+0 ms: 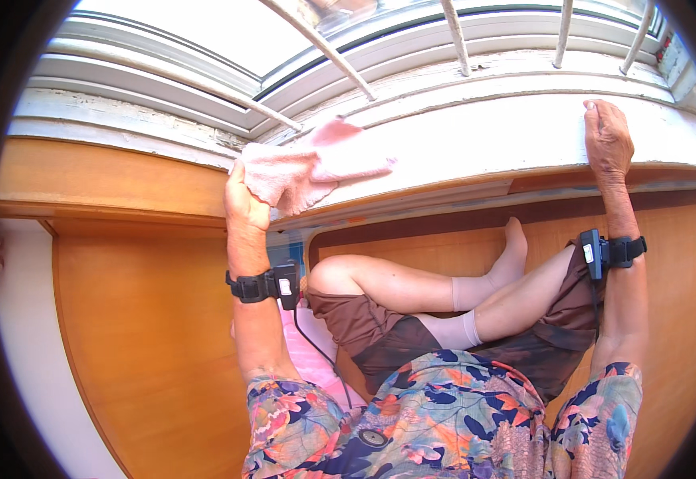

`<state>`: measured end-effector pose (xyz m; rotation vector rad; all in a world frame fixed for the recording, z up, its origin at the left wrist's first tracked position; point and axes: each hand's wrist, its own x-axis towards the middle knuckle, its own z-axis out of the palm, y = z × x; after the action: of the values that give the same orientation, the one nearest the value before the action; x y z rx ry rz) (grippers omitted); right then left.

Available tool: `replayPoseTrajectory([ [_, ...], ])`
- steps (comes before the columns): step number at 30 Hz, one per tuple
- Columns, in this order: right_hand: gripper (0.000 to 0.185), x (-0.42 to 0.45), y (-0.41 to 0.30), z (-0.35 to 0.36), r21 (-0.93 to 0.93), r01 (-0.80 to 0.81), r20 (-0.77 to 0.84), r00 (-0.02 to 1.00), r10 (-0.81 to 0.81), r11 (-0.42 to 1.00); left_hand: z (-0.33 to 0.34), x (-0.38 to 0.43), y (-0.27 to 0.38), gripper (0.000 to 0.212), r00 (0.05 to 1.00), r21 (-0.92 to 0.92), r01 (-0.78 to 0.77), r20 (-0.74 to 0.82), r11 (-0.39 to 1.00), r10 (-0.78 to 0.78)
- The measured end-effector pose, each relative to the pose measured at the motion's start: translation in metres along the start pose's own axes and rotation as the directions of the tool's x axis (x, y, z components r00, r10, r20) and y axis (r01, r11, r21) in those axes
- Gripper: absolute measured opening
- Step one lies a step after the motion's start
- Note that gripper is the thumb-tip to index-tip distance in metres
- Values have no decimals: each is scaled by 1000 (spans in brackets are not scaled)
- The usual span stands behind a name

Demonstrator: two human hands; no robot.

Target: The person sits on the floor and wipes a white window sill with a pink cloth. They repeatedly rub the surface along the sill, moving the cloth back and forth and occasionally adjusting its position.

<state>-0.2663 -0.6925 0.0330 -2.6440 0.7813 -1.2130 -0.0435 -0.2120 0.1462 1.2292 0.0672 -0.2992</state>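
A pink cloth (291, 170) is held in my left hand (245, 200) at the left end of the white windowsill (461, 135). The cloth spreads to the right over the sill, and one fold hangs over its front edge. My right hand (608, 135) rests on the right part of the sill with its fingers curled in; no object shows in it. Both forearms wear a black strap with a small device.
White metal bars (457, 36) rise from the back of the sill before a window frame (204, 90). Wooden panelling (144, 323) stands at the left. My legs are folded on a wooden surface (677, 335), with a pink fabric item (312, 353) beside them.
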Motion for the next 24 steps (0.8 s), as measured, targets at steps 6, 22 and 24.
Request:
replayPoseTrajectory([
  [6, 22, 0, 6, 2, -17, -3, 40, 999, 3, 1000, 35, -43, -42, 43, 918, 623, -351, 377, 699, 125],
  [22, 23, 0, 10, 5, -4, 10, 33, 999, -10, 1000, 77, -35, -142, 65, 658, 704, -628, 708, -331, 256],
  [24, 23, 0, 9, 4, 12, -3, 41, 999, 2, 1000, 116, -54, -160, 64, 565, 600, -747, 800, -287, 201],
])
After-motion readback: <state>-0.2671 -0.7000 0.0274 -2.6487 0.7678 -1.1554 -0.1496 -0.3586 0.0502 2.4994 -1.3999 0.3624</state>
